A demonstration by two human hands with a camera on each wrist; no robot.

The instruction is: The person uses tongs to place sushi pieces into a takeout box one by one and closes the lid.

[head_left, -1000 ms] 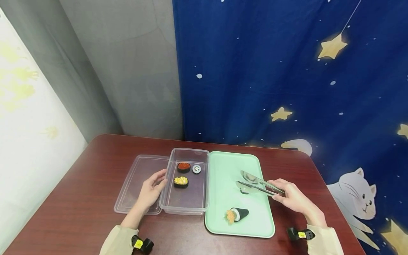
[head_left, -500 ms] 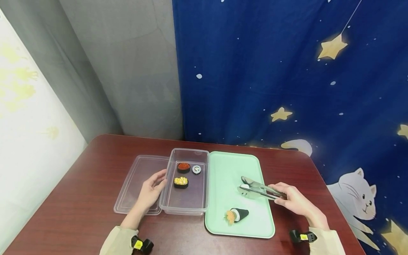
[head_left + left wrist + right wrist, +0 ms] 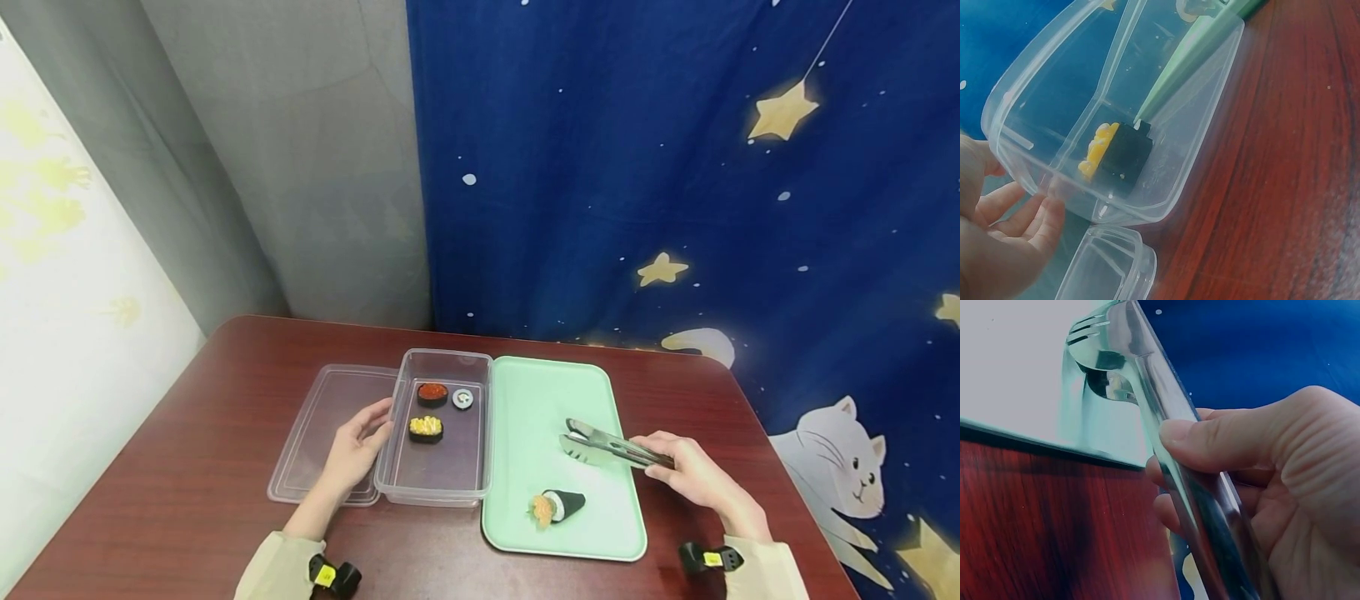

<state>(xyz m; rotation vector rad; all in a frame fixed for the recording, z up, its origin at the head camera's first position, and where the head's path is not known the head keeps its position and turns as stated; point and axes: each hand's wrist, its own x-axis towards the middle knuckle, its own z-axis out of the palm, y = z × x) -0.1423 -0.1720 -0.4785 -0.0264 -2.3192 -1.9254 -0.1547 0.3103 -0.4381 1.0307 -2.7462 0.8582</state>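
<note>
the metal tongs [image 3: 621, 448] reach over the right side of the green tray [image 3: 551, 383], tips close together, anything between them unclear; they look light, springy and slick, best held mid-arm, where the right hand [image 3: 693, 473] grips them. farther left, the left hand [image 3: 358, 443] rests loose fingers against the clear container [image 3: 429, 496].

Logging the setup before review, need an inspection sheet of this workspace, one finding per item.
Surface: wood-look table.
Job's things: clear box holding three sushi pieces; lid to its left; green tray with a cone roll; tongs over the tray, grip contents unclear.
Clutter: nothing seen.
Hands: left hand touches the box; right hand holds the tongs.
Cables: nothing seen.
Surroundings: blue star curtain, gray curtain.
</note>
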